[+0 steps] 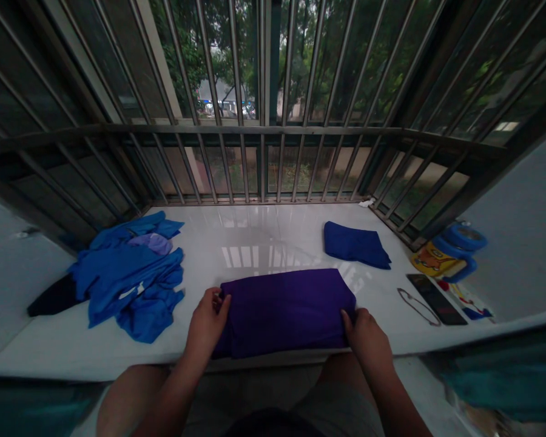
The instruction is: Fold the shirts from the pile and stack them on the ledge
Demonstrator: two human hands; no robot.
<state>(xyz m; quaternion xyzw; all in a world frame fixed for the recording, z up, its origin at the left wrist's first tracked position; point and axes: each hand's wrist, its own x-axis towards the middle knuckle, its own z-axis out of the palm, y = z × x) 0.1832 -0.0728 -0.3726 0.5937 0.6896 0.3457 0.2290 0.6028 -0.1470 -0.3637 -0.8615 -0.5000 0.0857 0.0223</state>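
Observation:
A dark purple cloth (286, 312), folded into a long flat rectangle, lies on the white sill near its front edge. My left hand (209, 318) pinches the cloth's left end between thumb and fingers. At the opposite end, my right hand (366, 337) grips the right edge, thumb on top and fingers partly hidden behind the fabric. Beyond it to the right rests a smaller folded blue cloth (355, 244). On the left is a loose heap of blue clothes (127, 273) with a light purple piece (152, 243) on it.
Metal bars (259, 129) enclose the white sill (250, 237) at the back and sides. Along the right stand a blue and yellow mug-shaped container (446, 252), a dark phone (437, 299) and a thin cord loop (417, 308). A dark cloth (54, 296) pokes out at the far left.

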